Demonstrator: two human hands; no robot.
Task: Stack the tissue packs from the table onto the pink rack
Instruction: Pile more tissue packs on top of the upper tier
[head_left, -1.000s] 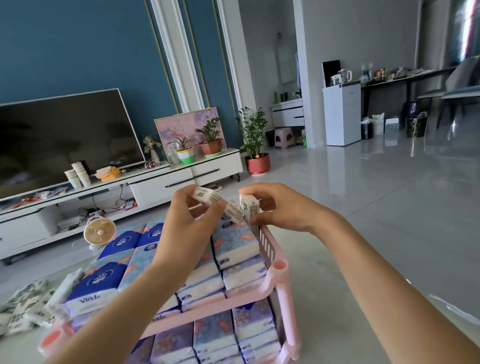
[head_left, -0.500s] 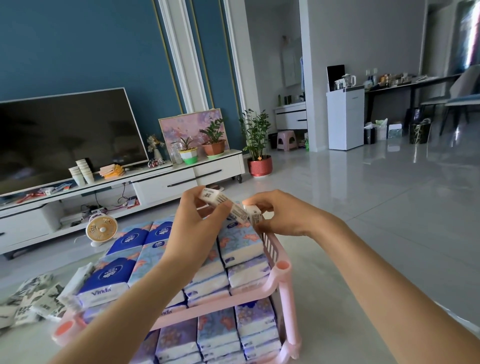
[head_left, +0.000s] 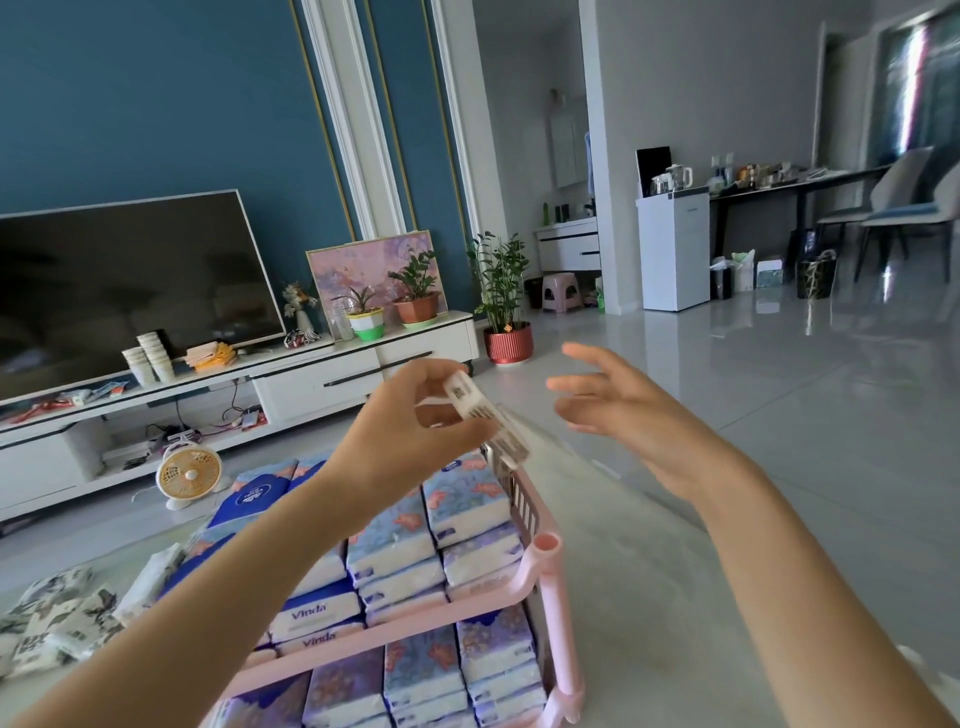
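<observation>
Pale tabletop (head_left: 649, 571) underfoot of pink rack (head_left: 545, 587), living-rm floor beyond. On rack's top tier: tissue packs (head_left: 467, 499) piled several high, approx. full. On tier below: more rows, packed tight. Judged mostly done, w/ little room left up top. Still to go: small pack (head_left: 483, 415) in the air over rack's far right corner, tilted, lower end down by the side rail; can't tell if touching. Also to go: loose patterned packs (head_left: 57, 613) lying on table just left of rack. Left hand (head_left: 410, 431) above rack's top tier, pinching that small pack betw. thumb and curled fingers. Right hand (head_left: 623, 410) off to right of rack, apart from pack, fingers spread and relaxed, grasping nothing, touching nothing. Further out behind rack: small desk fan (head_left: 189, 473) on floor, TV (head_left: 119, 280) on low white unit.
</observation>
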